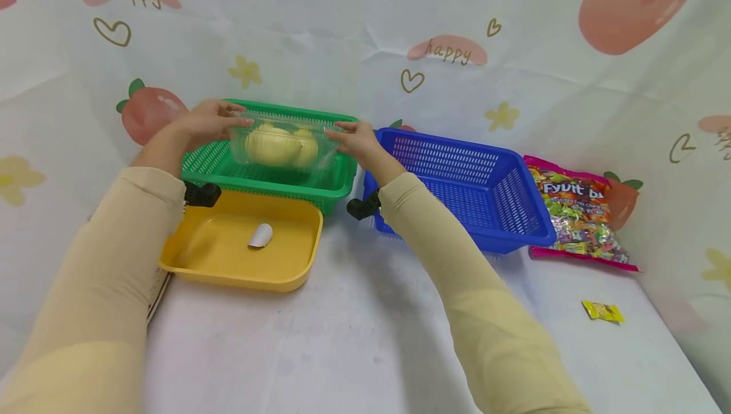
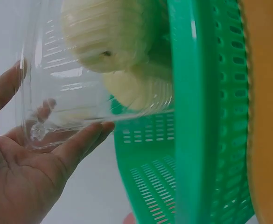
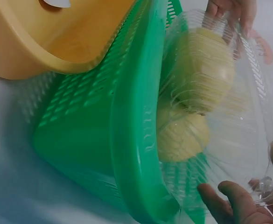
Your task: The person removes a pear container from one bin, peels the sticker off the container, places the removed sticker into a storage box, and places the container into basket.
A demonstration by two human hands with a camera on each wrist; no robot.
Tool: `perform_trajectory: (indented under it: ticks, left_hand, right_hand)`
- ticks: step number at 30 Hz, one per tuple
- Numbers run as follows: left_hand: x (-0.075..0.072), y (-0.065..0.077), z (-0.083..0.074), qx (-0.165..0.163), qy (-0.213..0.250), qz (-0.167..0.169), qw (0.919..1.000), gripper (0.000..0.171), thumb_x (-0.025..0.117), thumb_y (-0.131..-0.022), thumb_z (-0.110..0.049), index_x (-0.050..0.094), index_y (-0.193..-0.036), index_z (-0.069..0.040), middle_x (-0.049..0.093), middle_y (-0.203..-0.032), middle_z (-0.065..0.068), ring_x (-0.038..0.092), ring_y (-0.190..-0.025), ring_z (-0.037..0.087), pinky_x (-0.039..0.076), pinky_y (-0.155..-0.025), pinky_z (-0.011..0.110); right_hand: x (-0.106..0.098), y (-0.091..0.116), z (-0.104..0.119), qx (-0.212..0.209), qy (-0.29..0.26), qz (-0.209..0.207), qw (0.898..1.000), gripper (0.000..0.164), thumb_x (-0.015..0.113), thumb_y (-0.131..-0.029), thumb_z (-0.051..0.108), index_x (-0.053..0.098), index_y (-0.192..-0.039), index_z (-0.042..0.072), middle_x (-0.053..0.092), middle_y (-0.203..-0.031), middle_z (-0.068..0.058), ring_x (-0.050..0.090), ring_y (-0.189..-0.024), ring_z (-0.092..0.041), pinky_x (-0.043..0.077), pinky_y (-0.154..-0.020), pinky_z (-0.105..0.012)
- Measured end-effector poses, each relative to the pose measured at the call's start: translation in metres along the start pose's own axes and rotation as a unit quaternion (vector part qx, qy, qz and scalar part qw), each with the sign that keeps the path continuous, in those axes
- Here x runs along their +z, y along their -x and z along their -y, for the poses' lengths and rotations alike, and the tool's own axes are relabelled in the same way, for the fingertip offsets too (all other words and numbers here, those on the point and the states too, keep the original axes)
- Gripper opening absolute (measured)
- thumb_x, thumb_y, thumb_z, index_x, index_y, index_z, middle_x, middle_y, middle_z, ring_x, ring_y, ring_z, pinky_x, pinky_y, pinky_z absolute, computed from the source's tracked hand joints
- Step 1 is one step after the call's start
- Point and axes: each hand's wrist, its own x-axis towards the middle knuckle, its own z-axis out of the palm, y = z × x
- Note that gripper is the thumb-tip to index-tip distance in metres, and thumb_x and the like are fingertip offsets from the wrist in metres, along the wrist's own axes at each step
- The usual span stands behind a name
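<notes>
A clear, ribbed plastic container [image 1: 324, 159] is held over the green basket [image 1: 274, 190]. Two pale yellow, rounded fruits [image 3: 206, 70] show through its walls and appear to lie inside; their exact kind is unclear. My left hand [image 1: 208, 123] grips the container's left end, with the thumb on one side and fingers on the other, as the left wrist view shows. At the opposite end, my right hand [image 1: 360, 144] holds the rim between thumb and fingers. In the right wrist view, that end of the container is tilted beside the basket rim.
A yellow tray [image 1: 228, 279] with a curled white piece [image 1: 261, 236] stands in front of the green basket. To the right are a blue basket [image 1: 502, 239], a candy bag [image 1: 577, 211] and a small yellow wrapped candy [image 1: 602, 312]. A printed cloth [image 1: 342, 33] hangs behind.
</notes>
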Motion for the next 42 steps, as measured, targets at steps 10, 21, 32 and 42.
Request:
perform_trajectory:
  ticks: [10, 21, 32, 42]
  left_hand:
    - [0.003, -0.004, 0.01, -0.02, -0.008, -0.007, 0.9997, 0.076, 0.05, -0.094, -0.035, 0.007, -0.15, -0.005, -0.006, -0.157, 0.017, 0.02, -0.139, 0.041, 0.026, -0.114, 0.046]
    - [0.009, -0.007, 0.009, -0.046, -0.059, 0.002, 0.9972, 0.08, 0.039, -0.097, -0.043, -0.007, -0.148, -0.002, -0.013, -0.154, 0.022, 0.017, -0.137, 0.047, 0.022, -0.113, 0.054]
    - [0.011, -0.007, 0.014, -0.058, -0.095, 0.004, 0.9938, 0.08, 0.028, -0.097, -0.05, -0.014, -0.147, -0.003, -0.021, -0.152, 0.022, -0.007, -0.139, 0.049, 0.009, -0.11, 0.065]
    - [0.013, -0.004, 0.014, -0.049, -0.102, 0.003, 0.9936, 0.08, 0.03, -0.098, -0.049, -0.013, -0.147, -0.003, -0.021, -0.152, 0.022, -0.006, -0.139, 0.049, 0.009, -0.109, 0.066]
  right_hand:
    - [0.003, -0.002, -0.005, 0.016, 0.048, 0.018, 0.999, 0.051, 0.053, -0.094, 0.014, 0.038, -0.142, 0.01, 0.035, -0.149, -0.008, 0.044, -0.131, -0.025, 0.044, -0.102, -0.034]
    - [0.004, -0.002, -0.008, 0.016, 0.089, -0.001, 0.996, 0.05, 0.053, -0.095, 0.02, 0.039, -0.143, 0.014, 0.042, -0.145, -0.009, 0.055, -0.118, -0.025, 0.051, -0.09, -0.03]
    - [0.01, 0.003, -0.009, -0.004, 0.193, 0.026, 0.981, 0.051, 0.046, -0.098, 0.025, 0.031, -0.146, 0.014, 0.03, -0.152, -0.009, 0.031, -0.138, -0.026, 0.031, -0.112, -0.042]
    - [0.012, 0.007, -0.005, 0.018, 0.211, 0.037, 0.977, 0.059, 0.036, -0.099, 0.042, 0.021, -0.149, 0.014, 0.02, -0.156, -0.002, 0.021, -0.143, -0.021, 0.024, -0.116, -0.041]
